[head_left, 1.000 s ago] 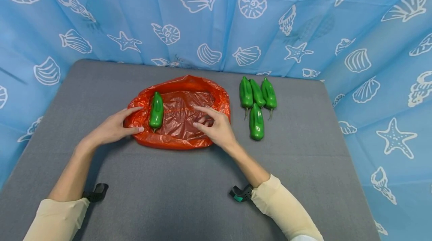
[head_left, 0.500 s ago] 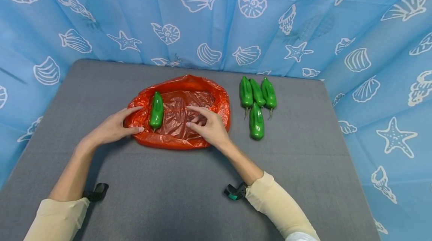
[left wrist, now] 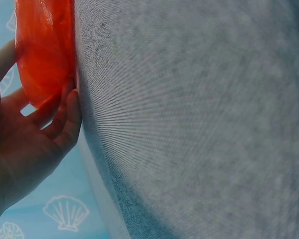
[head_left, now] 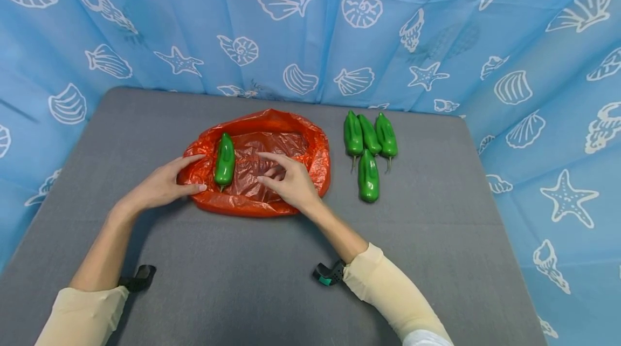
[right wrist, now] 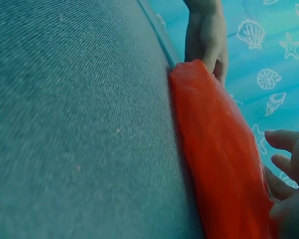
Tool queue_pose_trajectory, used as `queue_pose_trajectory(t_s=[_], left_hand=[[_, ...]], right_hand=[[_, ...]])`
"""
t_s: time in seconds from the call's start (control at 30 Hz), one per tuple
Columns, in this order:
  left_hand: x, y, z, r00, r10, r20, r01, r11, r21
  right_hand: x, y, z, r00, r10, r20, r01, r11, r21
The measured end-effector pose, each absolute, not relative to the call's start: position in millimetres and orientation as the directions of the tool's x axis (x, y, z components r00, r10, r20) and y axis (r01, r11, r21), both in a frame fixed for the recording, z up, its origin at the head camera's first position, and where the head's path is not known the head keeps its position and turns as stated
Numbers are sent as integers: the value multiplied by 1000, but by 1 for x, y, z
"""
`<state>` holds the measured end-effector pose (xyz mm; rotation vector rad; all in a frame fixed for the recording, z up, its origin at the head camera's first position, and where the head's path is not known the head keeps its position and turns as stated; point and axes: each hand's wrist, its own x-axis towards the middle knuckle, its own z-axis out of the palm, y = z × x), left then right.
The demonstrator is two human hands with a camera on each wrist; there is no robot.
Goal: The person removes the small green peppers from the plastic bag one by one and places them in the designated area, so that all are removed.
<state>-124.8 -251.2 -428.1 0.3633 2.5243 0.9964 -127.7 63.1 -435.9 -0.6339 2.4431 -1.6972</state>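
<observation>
A red plastic bag (head_left: 245, 206) with its mouth spread wide lies on the grey table. Inside, near its left end, is one green pepper (head_left: 225, 165). My left hand (head_left: 157, 184) holds the bag's left end, thumb and fingers spread round it; in the left wrist view the fingers curve against the red plastic (left wrist: 45, 50). Over the right half of the bag's mouth is my right hand (head_left: 293, 181), its thumb and forefinger apart with nothing between them. The right wrist view has this hand (right wrist: 291, 194) beside the bag's wall (right wrist: 214, 149).
Several more green peppers (head_left: 353, 133) lie grouped on the table (head_left: 436, 189) to the right of the bag, one pepper (head_left: 368, 176) closer to me than the others. A blue curtain (head_left: 325, 28) with white shell prints hangs behind the table and at its sides.
My right hand has moved left over the bag's mouth, thumb and forefinger still apart. The left hand, the bag and the peppers have stayed where they were.
</observation>
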Motion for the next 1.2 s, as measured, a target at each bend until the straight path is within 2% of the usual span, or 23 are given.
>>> queue_pose_trajectory(t_s=[0.57, 1.2], left_hand=[[-126, -251, -428, -885, 371, -281, 83, 721, 688], [-126, -250, -427, -886, 359, -293, 73, 732, 677]], right_hand=[[-137, 46, -435, -908, -416, 49, -250, 445, -860], [-142, 22, -427, -896, -443, -32, -177, 422, -889]])
